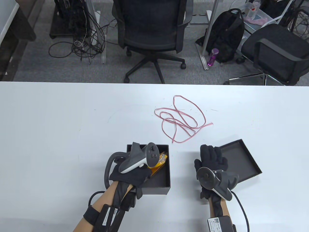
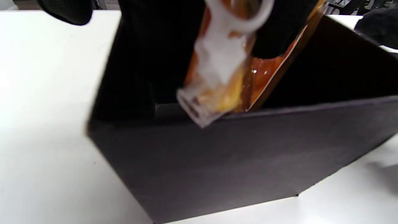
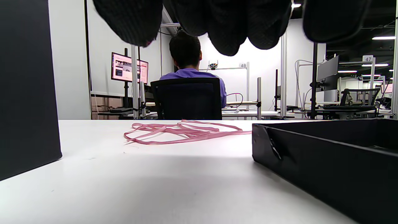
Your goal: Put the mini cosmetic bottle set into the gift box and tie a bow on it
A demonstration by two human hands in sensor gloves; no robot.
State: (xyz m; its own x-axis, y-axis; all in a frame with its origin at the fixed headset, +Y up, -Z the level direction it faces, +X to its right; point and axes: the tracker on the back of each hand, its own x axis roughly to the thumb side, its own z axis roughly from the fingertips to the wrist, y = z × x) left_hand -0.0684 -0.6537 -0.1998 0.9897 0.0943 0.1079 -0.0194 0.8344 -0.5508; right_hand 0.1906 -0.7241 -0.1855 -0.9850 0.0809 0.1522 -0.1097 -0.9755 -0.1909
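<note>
Left hand [image 1: 131, 172] hiding pouch [image 2: 224, 77], wrist view revealing

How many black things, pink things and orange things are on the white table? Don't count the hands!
Black: 2, the gift box and its lid
Pink: 1, the ribbon
Orange: 1, the cosmetic bottle set in its clear pouch, being put into the box
Total: 4

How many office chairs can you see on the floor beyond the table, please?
2: one chair stands beyond the table's far edge near the middle, the other chair at the far right. Others may be out of frame.
</note>
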